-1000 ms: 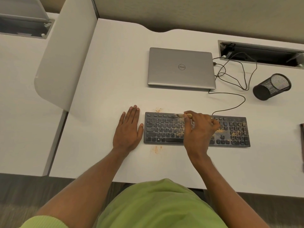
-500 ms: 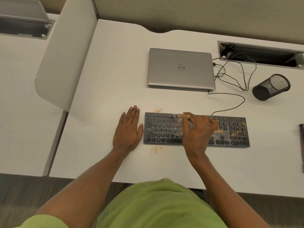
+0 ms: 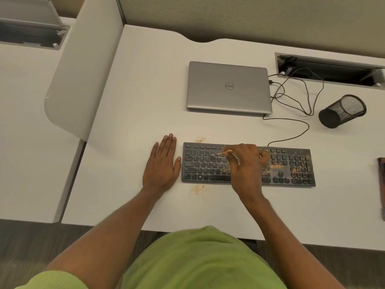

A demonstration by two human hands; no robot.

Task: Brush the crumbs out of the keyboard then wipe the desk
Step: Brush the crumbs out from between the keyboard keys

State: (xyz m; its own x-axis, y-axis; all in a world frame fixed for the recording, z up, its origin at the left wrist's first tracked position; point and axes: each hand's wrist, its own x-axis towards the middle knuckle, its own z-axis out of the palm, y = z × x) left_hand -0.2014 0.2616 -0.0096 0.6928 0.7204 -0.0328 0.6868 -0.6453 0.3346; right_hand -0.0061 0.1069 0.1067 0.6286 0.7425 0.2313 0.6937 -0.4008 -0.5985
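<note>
A black keyboard [image 3: 205, 163] lies on the white desk [image 3: 145, 101], with orange crumbs [image 3: 298, 167] scattered over its right half. My right hand [image 3: 248, 165] hovers over the keyboard's middle and pinches a small light-handled brush [image 3: 221, 153], whose tip touches the upper key rows. My left hand [image 3: 161, 165] rests flat on the desk, fingers straight, just left of the keyboard. Small crumb patches lie on the desk behind the keyboard [image 3: 199, 140] and in front of it [image 3: 196, 189].
A shut silver laptop [image 3: 229, 88] sits behind the keyboard. Cables [image 3: 295, 99] run from it to a desk cable tray [image 3: 331, 68]. A black mesh cup [image 3: 342, 111] lies tipped at right. A dark object [image 3: 381, 184] shows at the right edge. A partition [image 3: 83, 69] stands left.
My right hand has drawn the brush tip slightly left and down over the upper key rows. The left hand has stayed flat in place.
</note>
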